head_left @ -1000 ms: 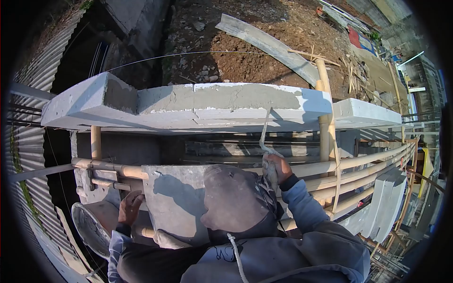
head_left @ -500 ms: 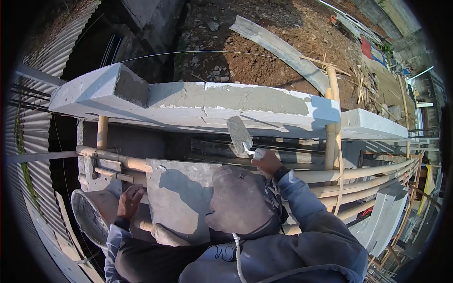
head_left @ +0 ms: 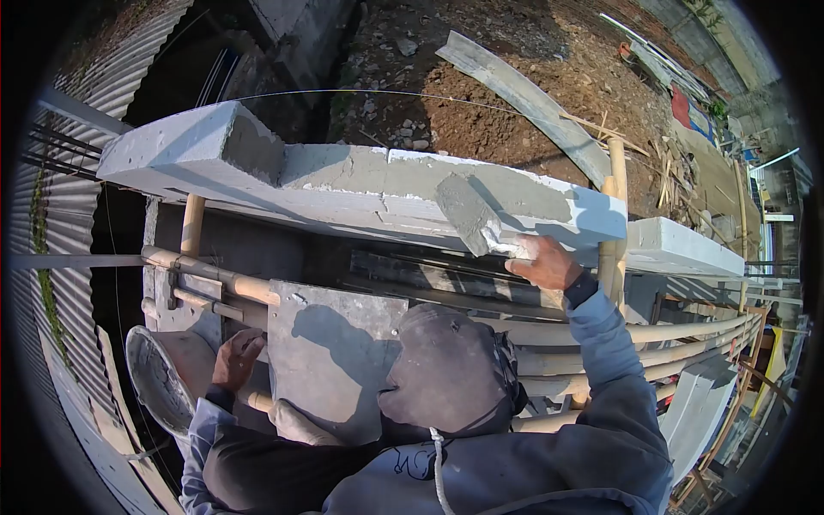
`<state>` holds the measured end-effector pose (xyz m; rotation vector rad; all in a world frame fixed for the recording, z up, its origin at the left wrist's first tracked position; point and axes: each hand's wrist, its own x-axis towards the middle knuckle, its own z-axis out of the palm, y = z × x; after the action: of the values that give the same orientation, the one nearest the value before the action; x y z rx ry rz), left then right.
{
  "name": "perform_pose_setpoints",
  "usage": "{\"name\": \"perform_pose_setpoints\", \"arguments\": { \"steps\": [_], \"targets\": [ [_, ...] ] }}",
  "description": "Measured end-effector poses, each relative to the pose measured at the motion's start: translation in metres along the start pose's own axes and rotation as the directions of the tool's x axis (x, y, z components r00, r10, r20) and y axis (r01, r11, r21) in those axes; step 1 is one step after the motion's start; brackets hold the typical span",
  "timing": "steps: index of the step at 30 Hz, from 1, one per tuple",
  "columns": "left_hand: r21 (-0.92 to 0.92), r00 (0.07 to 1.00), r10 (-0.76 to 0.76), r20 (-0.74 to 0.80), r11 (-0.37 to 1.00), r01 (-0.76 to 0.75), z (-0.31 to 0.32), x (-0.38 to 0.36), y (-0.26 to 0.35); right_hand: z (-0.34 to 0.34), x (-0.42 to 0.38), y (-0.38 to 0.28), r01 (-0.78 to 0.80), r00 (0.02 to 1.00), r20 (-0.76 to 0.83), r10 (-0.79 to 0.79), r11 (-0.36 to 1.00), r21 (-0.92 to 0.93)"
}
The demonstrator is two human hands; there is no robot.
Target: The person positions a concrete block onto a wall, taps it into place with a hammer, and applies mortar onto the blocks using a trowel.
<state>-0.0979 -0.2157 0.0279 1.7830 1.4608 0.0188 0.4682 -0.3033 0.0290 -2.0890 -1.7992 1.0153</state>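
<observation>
My right hand (head_left: 551, 263) grips the handle of a trowel (head_left: 469, 213). Its grey, mortar-smeared blade lies over the mortar layer (head_left: 421, 178) on top of a white block wall (head_left: 335, 199). A taller block (head_left: 184, 146) stands at the wall's left end. My left hand (head_left: 236, 360), fingers loosely curled together with nothing visible in them, is beside a mortar-stained bucket (head_left: 160, 382). To the right of that hand lies a flat grey board (head_left: 339, 352). A cap-covered head (head_left: 446, 365) hides part of the board.
Bamboo poles (head_left: 669, 330) run along the near side of the wall, with an upright pole (head_left: 614, 223) by its right part. A thin string (head_left: 360, 92) stretches above the wall. Beyond are soil (head_left: 481, 129) and a long plank (head_left: 524, 99). Corrugated sheeting (head_left: 69, 283) stands at left.
My right hand has moved forward and to the right, bringing the trowel blade from in front of the wall onto its mortared top. My left hand stays near the bucket.
</observation>
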Motion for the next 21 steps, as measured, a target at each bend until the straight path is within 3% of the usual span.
{"name": "perform_pose_setpoints", "arguments": {
  "steps": [1,6,7,9,12,15,16,21],
  "targets": [
    [-0.003,1.000,-0.010,-0.004,1.000,0.010,-0.001,0.000,0.001,-0.017,0.018,-0.005,-0.047,0.992,0.121,0.048,0.999,-0.013],
    [0.012,0.999,-0.015,-0.050,1.000,0.016,-0.007,-0.011,0.012,-0.051,0.106,-0.025,0.003,0.989,0.131,0.064,0.886,-0.463],
    [0.003,0.998,-0.021,-0.067,1.000,0.021,-0.009,-0.016,0.018,-0.051,0.123,-0.022,0.020,0.995,0.097,0.029,0.881,-0.473],
    [-0.036,0.994,-0.045,-0.097,0.998,0.042,-0.010,-0.027,0.015,-0.060,0.153,-0.029,0.024,0.976,0.214,0.048,0.946,-0.324],
    [-0.070,0.990,-0.060,-0.128,0.996,0.052,-0.008,-0.040,-0.003,-0.061,0.173,-0.054,-0.084,0.962,0.178,0.208,0.843,-0.532],
    [0.017,0.992,-0.010,-0.122,1.000,0.012,-0.008,-0.049,-0.023,-0.059,0.194,-0.059,-0.166,0.937,0.202,0.284,0.873,-0.458],
    [0.040,0.992,0.019,-0.121,0.999,-0.014,-0.008,-0.049,-0.029,-0.058,0.209,-0.049,-0.086,0.945,0.215,0.246,0.822,-0.564],
    [-0.019,0.989,-0.031,-0.144,0.999,0.028,-0.017,-0.043,-0.014,-0.054,0.240,0.018,-0.264,0.939,-0.007,0.345,0.707,-0.656]
  ]
}}
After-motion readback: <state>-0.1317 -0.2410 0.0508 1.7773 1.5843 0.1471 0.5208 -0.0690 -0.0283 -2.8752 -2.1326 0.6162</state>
